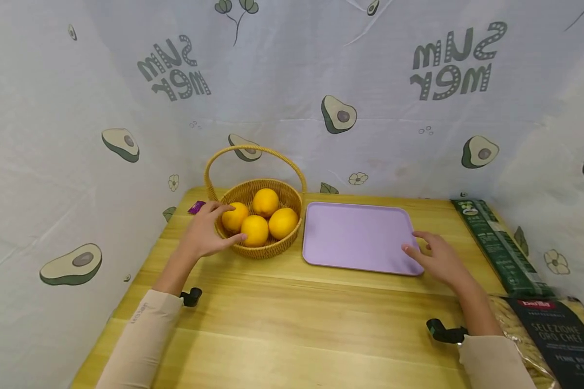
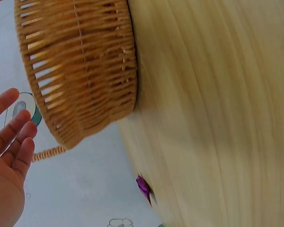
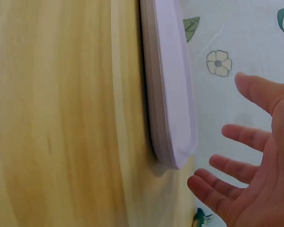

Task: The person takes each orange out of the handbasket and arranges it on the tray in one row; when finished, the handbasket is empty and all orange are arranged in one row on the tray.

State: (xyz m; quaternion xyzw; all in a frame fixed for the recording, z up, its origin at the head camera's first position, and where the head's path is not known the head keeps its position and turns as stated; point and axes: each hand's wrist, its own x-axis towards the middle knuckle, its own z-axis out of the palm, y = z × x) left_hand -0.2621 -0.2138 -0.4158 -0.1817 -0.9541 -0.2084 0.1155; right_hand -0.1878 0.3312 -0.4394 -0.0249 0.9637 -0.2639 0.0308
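Observation:
A wicker basket [image 1: 277,249] with a tall arched handle holds several round orange-yellow fruits, perhaps oranges [image 1: 283,223]. Over the basket's left rim hovers my left hand [image 1: 205,231], thumb and fingers spread and nothing in its grasp. The left wrist view shows those fingers apart from the woven side [image 2: 85,71]. To the right of the basket lies a flat lilac tray [image 1: 357,237]. My right hand [image 1: 440,259] is above the tray's right edge with fingers parted; the right wrist view shows a gap between them and the tray [image 3: 173,94].
A small purple wrapped item [image 1: 196,207] lies left of the basket. At the right edge are a long green package [image 1: 503,248] and a penne bag [image 1: 550,335] with a black label. A printed cloth [image 1: 282,97] hangs behind and beside the wooden table [image 1: 292,324].

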